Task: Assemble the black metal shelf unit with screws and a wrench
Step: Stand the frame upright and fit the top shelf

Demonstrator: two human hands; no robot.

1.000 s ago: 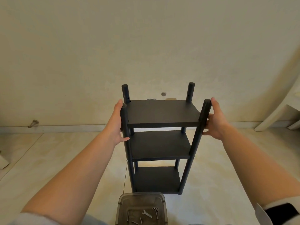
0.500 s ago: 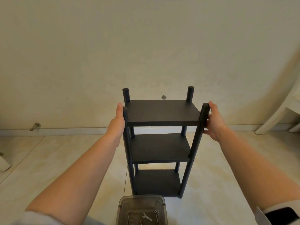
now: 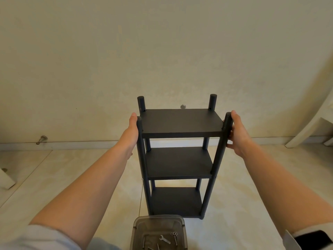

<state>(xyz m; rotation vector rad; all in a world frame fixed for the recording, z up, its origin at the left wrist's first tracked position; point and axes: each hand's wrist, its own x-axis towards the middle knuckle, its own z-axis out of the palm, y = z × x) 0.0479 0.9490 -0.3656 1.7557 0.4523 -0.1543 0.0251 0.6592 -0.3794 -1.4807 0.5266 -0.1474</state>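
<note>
Standing on open floor, 3-tier shelf unit (image 3: 182, 123), left hand (image 3: 132, 134) flat, right hand (image 3: 237, 136) gripping posts.

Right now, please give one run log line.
shelf unit: upright on floor | left hand: against front-left post | right hand: at front-right post

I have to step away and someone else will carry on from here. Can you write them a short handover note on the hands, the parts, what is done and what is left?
Left hand: fingers straight, lying flat against the near left post of the shelf unit.
Right hand: fingers curled around the near right post.
The unit stands upright on the floor by the wall, with three shelves on four posts.
The wrench and loose screws lie in the grey plastic bin in front of it.
Done: the frame looks assembled.
Left: probably checking that it stands firm and tightening any loose screws; their tightness cannot be judged from here.
</note>
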